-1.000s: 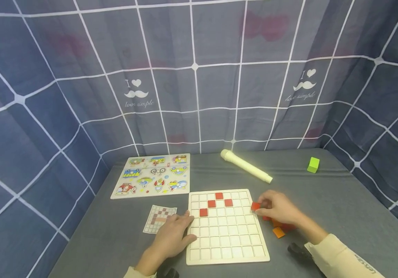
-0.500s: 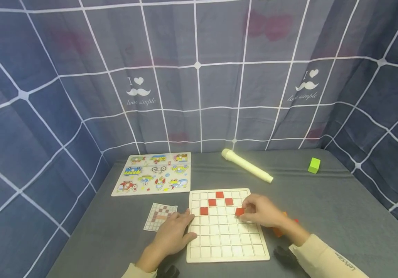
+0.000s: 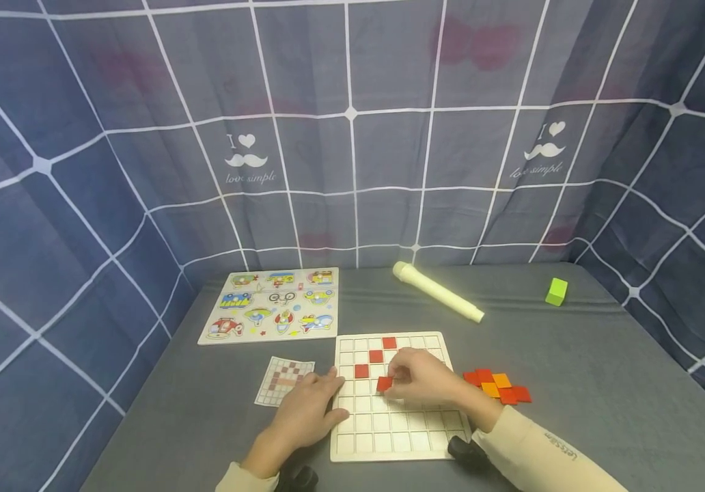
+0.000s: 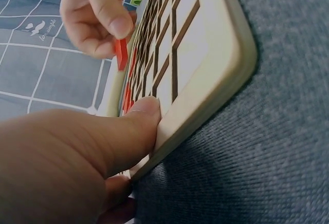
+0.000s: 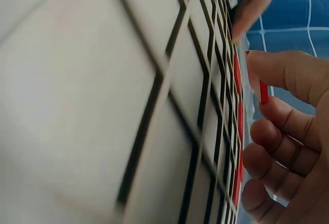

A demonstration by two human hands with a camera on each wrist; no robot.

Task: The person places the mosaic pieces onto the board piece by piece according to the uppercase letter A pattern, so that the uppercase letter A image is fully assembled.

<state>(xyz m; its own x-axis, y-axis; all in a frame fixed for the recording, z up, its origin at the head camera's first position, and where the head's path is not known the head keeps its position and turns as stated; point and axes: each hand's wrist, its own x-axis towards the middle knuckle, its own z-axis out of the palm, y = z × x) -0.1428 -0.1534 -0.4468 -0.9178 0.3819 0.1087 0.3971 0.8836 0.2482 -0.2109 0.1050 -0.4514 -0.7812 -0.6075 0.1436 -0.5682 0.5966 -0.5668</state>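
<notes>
My right hand (image 3: 424, 380) pinches a red square tile (image 3: 384, 384) between thumb and index finger, above the middle of a pale wooden grid board (image 3: 382, 444). The tile (image 4: 121, 55) stands tilted and apart from the board in the left wrist view. Red tiles (image 3: 361, 371) sit in a rising diagonal of cells near the board's top; the right hand covers some cells. My left hand (image 3: 305, 414) rests at the board's left edge, its thumb (image 4: 141, 124) on the frame. Beside it lies a small printed pattern card (image 3: 274, 391), partly hidden by that hand.
Several loose red and orange tiles (image 3: 500, 387) lie right of the board. Behind are a vehicle picture puzzle (image 3: 269, 309), a pale microphone-shaped stick (image 3: 438, 292) and a green block (image 3: 556, 292). A grid-patterned curtain (image 3: 383, 157) closes off the back and sides.
The right hand has carried the red tile leftward from the loose tiles to over the board's middle, uncovering the pile. The left hand has stayed at the board's left edge.
</notes>
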